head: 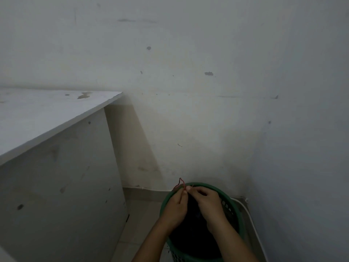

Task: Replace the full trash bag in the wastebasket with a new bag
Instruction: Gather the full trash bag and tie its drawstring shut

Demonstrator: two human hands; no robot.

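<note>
Left hand (174, 207): I see it pinching the red drawstring (179, 183), fingers curled.
Right hand (205, 202): pinching the same string, fingertips touching my left's.
Black bag (194, 235): below both hands, inside the green wastebasket (238, 214).
Counter (47, 114): well left of my left hand.

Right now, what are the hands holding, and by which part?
Both the left hand and the right hand pinch a thin red string over the green wastebasket; a loop sticks up above the fingertips. What it ties is too dark to tell.
</note>
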